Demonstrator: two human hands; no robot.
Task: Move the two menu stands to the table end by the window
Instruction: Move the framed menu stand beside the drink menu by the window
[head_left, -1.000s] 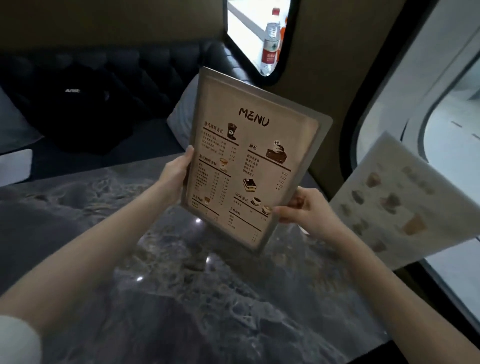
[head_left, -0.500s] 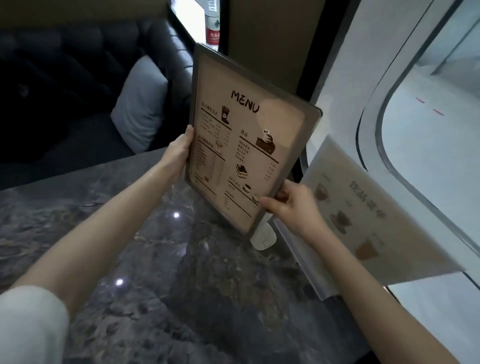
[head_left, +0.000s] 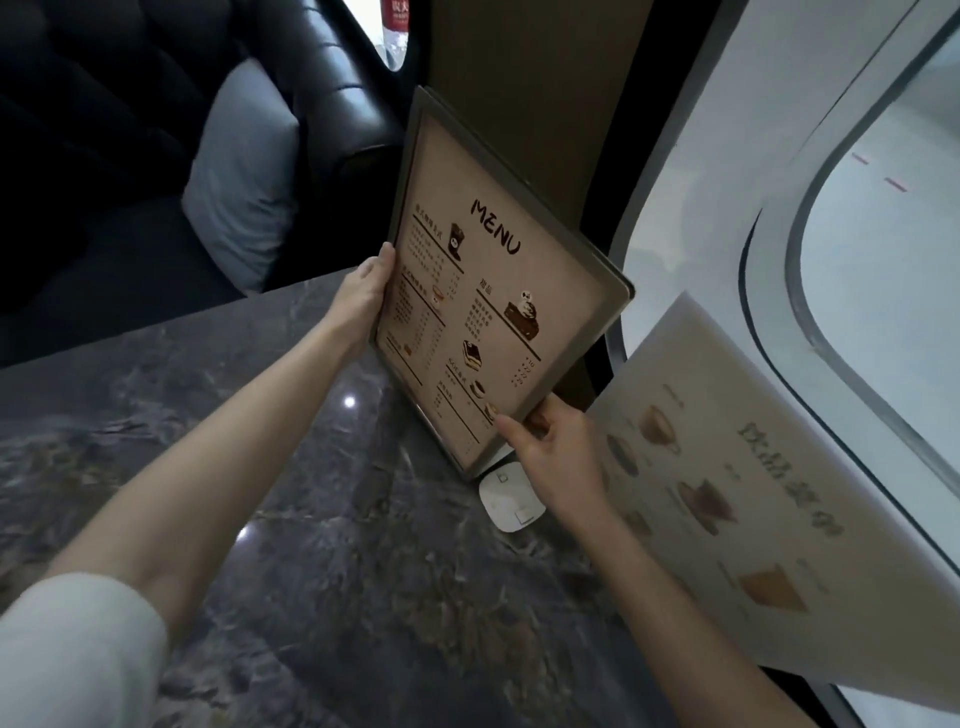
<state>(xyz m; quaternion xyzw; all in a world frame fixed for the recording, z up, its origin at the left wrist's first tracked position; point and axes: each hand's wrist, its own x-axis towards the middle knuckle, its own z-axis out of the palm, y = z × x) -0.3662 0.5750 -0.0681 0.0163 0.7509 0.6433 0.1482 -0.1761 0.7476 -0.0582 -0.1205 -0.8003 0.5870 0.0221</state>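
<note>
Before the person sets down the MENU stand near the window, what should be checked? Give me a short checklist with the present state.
1. Left hand grips the MENU stand at its left edge: ok.
2. Right hand grips its lower right corner: ok.
3. Stand held upright: not ok, tilted.
4. Landing spot free: not ok, a small white device lies below the stand's lower corner.
5. Drinks menu stand already by the window: ok.
6. Its base firm on the table: cannot tell.

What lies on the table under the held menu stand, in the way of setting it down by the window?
A small white device lies right below the MENU stand, beside the second menu stand.
</note>
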